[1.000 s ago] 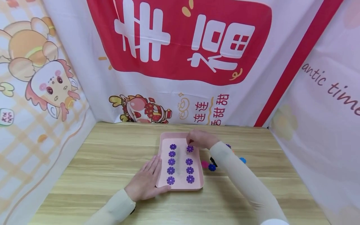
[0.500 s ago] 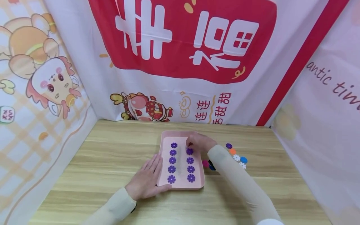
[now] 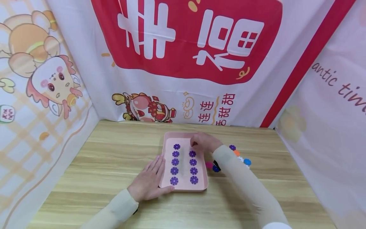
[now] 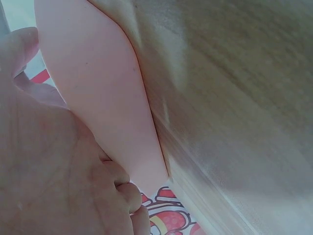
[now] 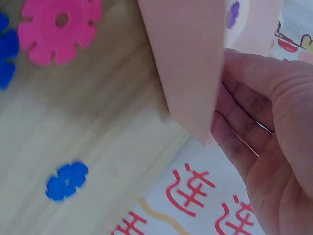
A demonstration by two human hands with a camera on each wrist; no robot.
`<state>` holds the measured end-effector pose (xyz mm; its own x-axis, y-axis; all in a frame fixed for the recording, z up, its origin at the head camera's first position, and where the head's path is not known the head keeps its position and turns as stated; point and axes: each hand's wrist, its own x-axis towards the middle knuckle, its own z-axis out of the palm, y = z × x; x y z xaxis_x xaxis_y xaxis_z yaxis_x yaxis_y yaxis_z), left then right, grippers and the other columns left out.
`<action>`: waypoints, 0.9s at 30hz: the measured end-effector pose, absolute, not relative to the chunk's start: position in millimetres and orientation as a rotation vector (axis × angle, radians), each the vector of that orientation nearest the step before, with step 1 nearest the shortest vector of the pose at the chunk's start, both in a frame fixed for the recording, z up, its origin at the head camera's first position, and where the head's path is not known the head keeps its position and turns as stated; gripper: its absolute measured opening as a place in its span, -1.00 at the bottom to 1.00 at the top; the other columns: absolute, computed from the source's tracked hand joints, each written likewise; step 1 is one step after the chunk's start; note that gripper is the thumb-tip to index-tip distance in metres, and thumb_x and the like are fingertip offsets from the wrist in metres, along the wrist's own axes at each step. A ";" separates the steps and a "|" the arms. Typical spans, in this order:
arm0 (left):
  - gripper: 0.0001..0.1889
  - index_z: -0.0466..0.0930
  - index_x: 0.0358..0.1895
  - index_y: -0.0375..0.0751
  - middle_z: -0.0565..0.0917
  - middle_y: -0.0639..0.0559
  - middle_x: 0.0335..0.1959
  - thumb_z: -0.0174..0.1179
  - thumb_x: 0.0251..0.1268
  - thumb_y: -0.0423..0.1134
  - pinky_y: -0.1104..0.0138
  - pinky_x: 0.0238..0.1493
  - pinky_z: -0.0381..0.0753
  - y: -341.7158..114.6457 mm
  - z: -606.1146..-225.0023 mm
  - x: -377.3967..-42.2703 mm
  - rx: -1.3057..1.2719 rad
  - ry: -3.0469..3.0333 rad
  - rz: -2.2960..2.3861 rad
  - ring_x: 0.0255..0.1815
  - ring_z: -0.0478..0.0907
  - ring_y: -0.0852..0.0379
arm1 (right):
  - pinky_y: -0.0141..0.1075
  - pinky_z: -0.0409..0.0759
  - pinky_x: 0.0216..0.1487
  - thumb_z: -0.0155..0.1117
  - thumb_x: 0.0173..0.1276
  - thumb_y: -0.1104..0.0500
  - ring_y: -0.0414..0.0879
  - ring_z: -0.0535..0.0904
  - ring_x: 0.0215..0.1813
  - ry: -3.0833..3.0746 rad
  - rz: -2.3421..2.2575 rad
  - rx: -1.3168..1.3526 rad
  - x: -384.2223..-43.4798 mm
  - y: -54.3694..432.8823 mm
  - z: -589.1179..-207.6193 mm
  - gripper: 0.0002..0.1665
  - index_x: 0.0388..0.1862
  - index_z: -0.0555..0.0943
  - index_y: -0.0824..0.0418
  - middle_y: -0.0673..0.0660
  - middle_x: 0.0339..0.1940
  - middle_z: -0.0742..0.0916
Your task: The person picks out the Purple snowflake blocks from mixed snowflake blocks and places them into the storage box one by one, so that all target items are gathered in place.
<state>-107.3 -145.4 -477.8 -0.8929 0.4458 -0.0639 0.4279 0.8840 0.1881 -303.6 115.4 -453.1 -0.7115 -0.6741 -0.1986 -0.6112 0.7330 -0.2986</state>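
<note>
A pink rectangular tray (image 3: 186, 190) holds two columns of purple snowflake building discs. The left column has several, ending with a disc (image 3: 176, 146) at the far end; the right column's farthest visible disc is another purple one (image 3: 192, 153). My left hand (image 3: 148, 181) lies along the tray's left wall, fingers straight and thumb at the near corner. In the left wrist view its fingers rest against the pink wall (image 4: 107, 83). Over the tray's far right corner is my right hand (image 3: 204, 142), fingers curled just beyond that last disc. Its fingertips are partly hidden behind the tray wall (image 5: 183, 63) in the right wrist view.
Right of the tray, loose snowflake discs lie on the wooden table (image 3: 120, 152): pink (image 3: 209, 165), dark blue (image 3: 216, 168), purple (image 3: 232, 147), orange (image 3: 236, 153), light blue (image 3: 247, 162) and white, partly behind the right forearm. Printed cloth walls (image 3: 183, 82) enclose the table's back and sides.
My right hand has moved the right column's farthest purple disc slightly nearer its neighbours and let go, then lifted a little away from it. The left hand stays against the tray.
</note>
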 end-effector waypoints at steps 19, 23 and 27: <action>0.17 0.04 0.64 -0.52 -0.03 -0.43 0.73 0.01 0.42 0.52 -0.14 0.72 0.13 -146.6 -478.3 -106.8 0.701 2.954 0.274 0.75 0.01 -0.35 | -0.16 0.80 -0.02 0.44 0.41 0.30 -0.10 0.73 -0.18 2.785 -0.217 -0.999 -313.1 226.5 -414.1 -0.87 -0.11 0.81 0.19 0.10 -0.18 0.85; 0.17 0.03 0.65 -0.51 -0.05 -0.41 0.73 0.04 0.42 0.50 -0.14 0.73 0.12 -147.0 -478.5 -107.2 0.684 2.943 0.283 0.75 0.00 -0.34 | -0.08 0.80 0.05 0.44 0.42 0.28 -0.05 0.73 -0.12 2.808 -0.230 -0.880 -314.8 254.8 -418.5 -0.84 -0.06 0.82 0.20 0.13 -0.12 0.85; 0.17 0.02 0.66 -0.49 -0.07 -0.39 0.74 0.06 0.41 0.50 -0.15 0.73 0.10 -147.0 -479.5 -108.0 0.674 2.934 0.296 0.76 -0.02 -0.34 | -0.06 0.80 0.08 0.44 0.44 0.26 -0.06 0.71 -0.11 2.815 -0.262 -0.765 -313.9 273.7 -423.1 -0.81 0.00 0.81 0.18 0.13 -0.07 0.84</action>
<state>-108.0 -147.0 -479.5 -0.8943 0.4422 -0.0690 0.4196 0.8819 0.2148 -313.9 273.7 -423.1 -0.8427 -0.5151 -0.1567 -0.4774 0.8494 -0.2249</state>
